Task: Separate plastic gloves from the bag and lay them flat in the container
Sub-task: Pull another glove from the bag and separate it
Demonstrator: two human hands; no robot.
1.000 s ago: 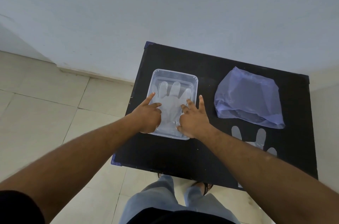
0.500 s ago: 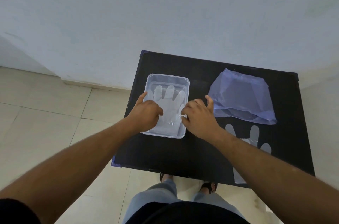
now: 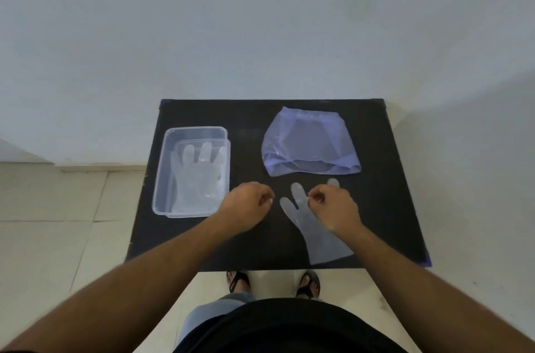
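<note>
A clear plastic container (image 3: pixel 165 167) sits at the left of the black table, with a translucent glove (image 3: pixel 198 176) lying flat inside it, fingers pointing away from me. A purple-blue plastic bag (image 3: pixel 309 147) lies at the back right. A second translucent glove (image 3: pixel 315 232) lies flat on the table in front of the bag. My right hand (image 3: pixel 333 206) hovers over that glove's fingers with thumb and forefinger pinched; a grip on the glove cannot be made out. My left hand (image 3: pixel 246 205) is loosely curled beside the container, holding nothing.
The black table (image 3: pixel 260 245) stands against a white wall, with its front edge close to my legs. A tiled floor lies to the left. My sandalled feet (image 3: pixel 238 280) show below the table's front edge.
Both hands have left the glove in the container and moved right. The right hand now hovers over the loose glove. The camera view has shifted so the table sits centred.
</note>
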